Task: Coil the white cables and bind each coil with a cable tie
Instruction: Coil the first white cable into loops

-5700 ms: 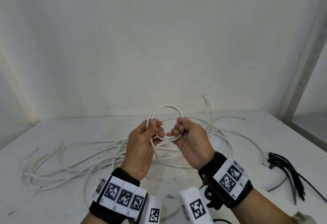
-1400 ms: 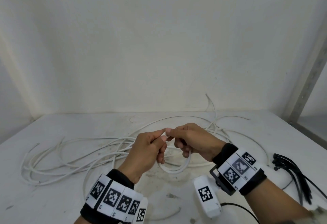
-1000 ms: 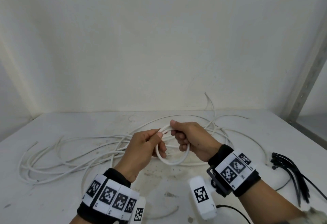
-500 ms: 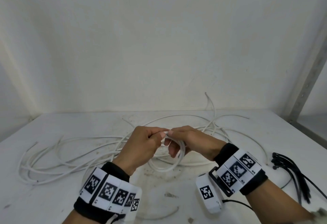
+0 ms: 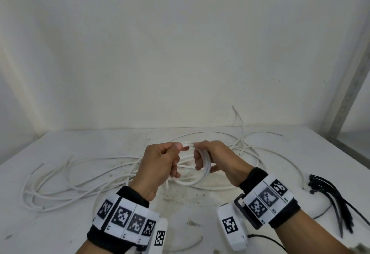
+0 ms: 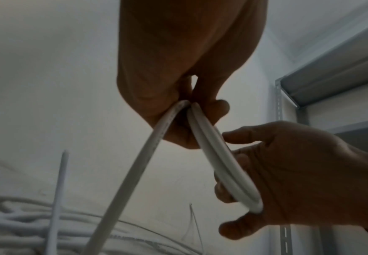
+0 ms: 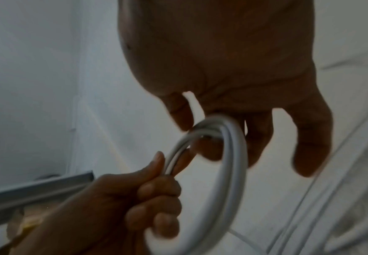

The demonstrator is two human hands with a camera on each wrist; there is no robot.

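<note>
Both hands grip 1 small coil [image 5: 202,170] of white cable, held in the air above the middle of the table [image 5: 60,223]. The left hand [image 5: 158,168] pinches the strands at the top of the coil between thumb and curled fingers. The right hand [image 5: 218,158] has its fingers hooked through the coil, thumb meeting the strands at the top. The left wrist view shows 2 turns lying side by side across the right fingers [image 6: 229,193], and 1 strand [image 6: 135,172] running down from the left hand towards the table.

The loose white cables [image 5: 66,183] lie tangled from the left edge across to the back right; their count cannot be told. 1 bundle of black cable ties [image 5: 338,201] lies at the right edge, well apart from the hands; the number of ties cannot be told.
</note>
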